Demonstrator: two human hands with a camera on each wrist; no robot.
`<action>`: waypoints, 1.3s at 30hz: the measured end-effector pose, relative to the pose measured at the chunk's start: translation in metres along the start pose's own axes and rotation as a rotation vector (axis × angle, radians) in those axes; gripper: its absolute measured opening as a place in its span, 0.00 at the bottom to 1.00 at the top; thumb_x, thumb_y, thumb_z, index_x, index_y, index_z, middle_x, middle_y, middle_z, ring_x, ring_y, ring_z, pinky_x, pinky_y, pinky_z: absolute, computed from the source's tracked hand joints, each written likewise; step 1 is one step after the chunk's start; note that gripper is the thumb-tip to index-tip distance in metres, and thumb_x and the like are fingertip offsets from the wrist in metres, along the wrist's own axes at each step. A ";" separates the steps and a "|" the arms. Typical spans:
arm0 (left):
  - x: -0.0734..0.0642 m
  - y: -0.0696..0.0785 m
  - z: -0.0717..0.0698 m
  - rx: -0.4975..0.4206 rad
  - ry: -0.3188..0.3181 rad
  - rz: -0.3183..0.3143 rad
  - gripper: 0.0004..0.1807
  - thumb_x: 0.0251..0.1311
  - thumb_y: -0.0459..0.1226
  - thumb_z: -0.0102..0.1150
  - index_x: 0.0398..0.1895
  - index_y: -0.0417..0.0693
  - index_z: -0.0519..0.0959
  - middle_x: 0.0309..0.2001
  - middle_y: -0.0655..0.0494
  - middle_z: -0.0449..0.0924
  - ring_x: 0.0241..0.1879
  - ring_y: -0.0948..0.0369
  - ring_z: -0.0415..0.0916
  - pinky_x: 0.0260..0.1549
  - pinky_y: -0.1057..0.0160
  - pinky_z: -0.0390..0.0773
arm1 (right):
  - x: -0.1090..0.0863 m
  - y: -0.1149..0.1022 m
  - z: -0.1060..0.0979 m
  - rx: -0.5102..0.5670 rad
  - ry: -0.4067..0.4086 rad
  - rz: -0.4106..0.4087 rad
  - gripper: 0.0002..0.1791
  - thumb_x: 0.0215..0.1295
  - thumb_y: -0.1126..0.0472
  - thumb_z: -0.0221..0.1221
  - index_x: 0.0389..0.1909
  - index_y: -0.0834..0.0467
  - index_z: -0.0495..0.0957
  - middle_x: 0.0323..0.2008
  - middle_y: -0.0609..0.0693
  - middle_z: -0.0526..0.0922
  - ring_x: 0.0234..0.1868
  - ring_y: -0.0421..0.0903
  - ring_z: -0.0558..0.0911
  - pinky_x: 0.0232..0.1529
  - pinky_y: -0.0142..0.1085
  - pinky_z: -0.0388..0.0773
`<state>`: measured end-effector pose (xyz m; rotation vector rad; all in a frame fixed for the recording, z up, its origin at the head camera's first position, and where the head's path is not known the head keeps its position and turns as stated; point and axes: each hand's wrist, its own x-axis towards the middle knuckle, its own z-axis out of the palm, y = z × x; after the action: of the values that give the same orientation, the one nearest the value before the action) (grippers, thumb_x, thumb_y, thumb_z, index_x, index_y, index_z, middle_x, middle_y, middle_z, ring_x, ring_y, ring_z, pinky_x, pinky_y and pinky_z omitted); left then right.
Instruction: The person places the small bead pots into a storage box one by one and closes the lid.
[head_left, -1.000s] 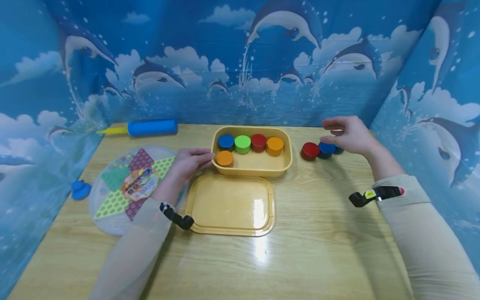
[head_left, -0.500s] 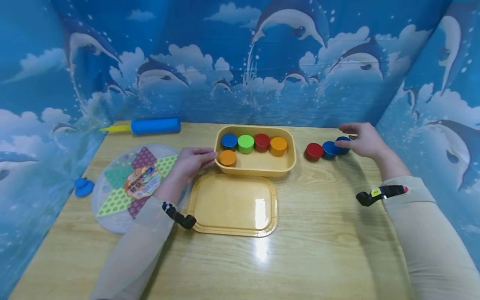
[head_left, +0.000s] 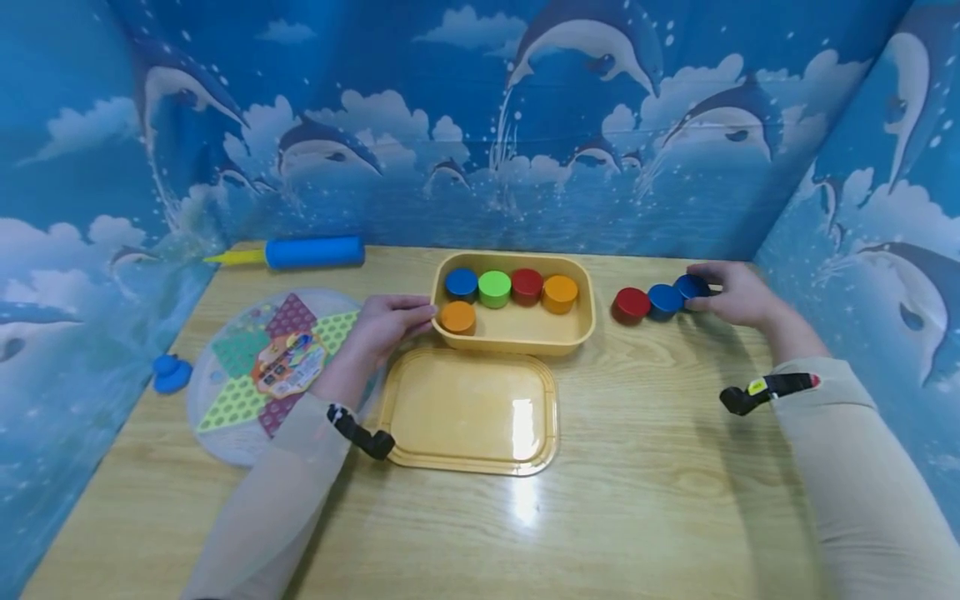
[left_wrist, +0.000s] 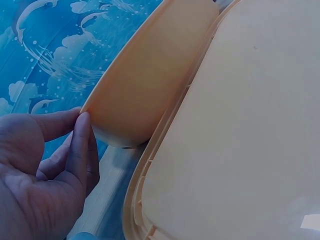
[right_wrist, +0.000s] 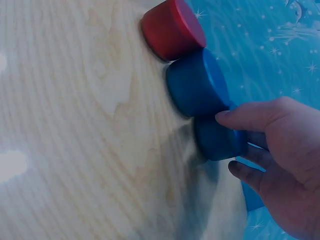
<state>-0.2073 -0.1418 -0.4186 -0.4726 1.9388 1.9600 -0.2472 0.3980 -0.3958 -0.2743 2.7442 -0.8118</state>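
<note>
My left hand (head_left: 386,327) pinches the left rim of a yellow plastic box (head_left: 517,340) between thumb and fingers, as the left wrist view shows. Inside stand blue (head_left: 461,285), green (head_left: 494,289) and red (head_left: 527,287) cylinders and two orange ones (head_left: 560,294). Beyond the box's right side, a red cylinder (head_left: 632,306) and two blue ones form a slanting row on the table. Thumb and fingers of my right hand (head_left: 738,296) grip the rightmost blue cylinder (right_wrist: 217,140), beside the middle blue cylinder (right_wrist: 195,82). Its far side is partly hidden by the fingers.
A flat yellow lid (head_left: 465,408) lies just in front of the box. To the left are a round star-patterned game board (head_left: 236,404), partly under the left forearm, a small blue knobbed piece (head_left: 171,373) and a blue hand pump (head_left: 315,252). Dolphin-print curtain (head_left: 465,208) borders the table.
My right hand has moved right and down from above the blue cylinders, and its fingers have closed round the rightmost one. The left hand has kept its pinch on the box rim.
</note>
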 end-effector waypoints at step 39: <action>0.002 -0.001 0.001 0.012 0.022 -0.026 0.21 0.72 0.33 0.68 0.66 0.40 0.81 0.60 0.45 0.80 0.53 0.57 0.85 0.50 0.64 0.87 | -0.042 -0.052 -0.010 0.051 0.143 -0.031 0.44 0.70 0.48 0.71 0.77 0.66 0.67 0.70 0.71 0.71 0.63 0.71 0.78 0.58 0.60 0.82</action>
<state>-0.2084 -0.1409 -0.4199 -0.5160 1.9470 1.9333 -0.2054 0.3713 -0.3504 -0.2592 2.8527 -0.9419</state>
